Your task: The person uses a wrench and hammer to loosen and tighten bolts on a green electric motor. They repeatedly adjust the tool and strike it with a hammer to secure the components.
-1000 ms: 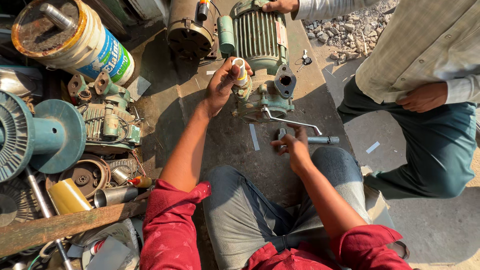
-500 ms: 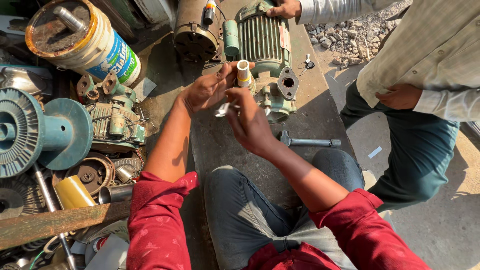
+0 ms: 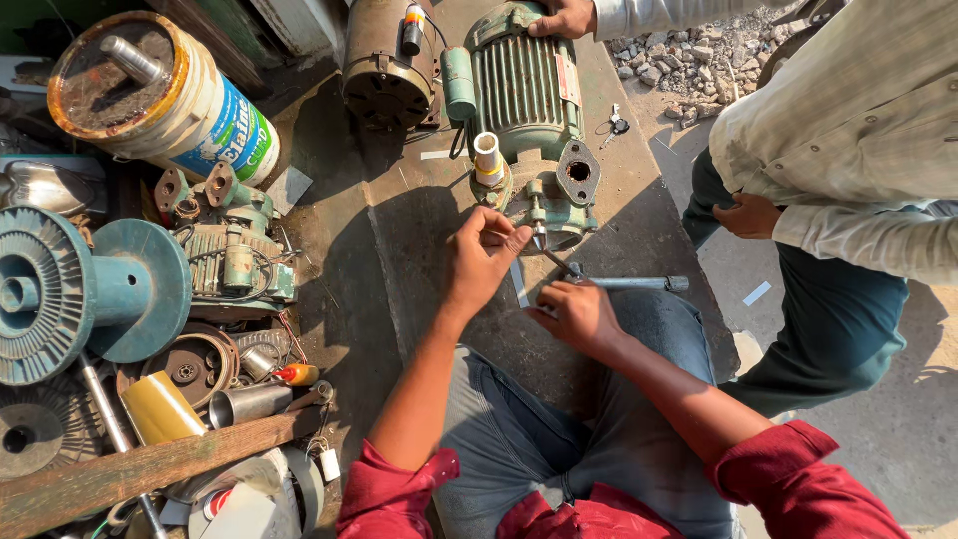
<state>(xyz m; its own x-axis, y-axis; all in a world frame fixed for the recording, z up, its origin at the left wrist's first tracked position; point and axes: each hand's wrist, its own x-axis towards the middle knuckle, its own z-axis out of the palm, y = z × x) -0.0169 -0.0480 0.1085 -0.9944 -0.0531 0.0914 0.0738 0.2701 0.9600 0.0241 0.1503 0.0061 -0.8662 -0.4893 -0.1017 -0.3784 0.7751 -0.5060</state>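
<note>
the left hand [image 3: 483,262] pinches the near end of a slim metal rod [image 3: 552,258] just below the green pump [image 3: 544,205], while the right hand [image 3: 577,315], nearer the person, grips the tool handle [image 3: 629,283] lying crosswise.

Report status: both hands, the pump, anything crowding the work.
Left hand pinching at green pump. Right hand on metal wrench handle. Second person's hand steadying green motor; scrap parts close left.
</note>
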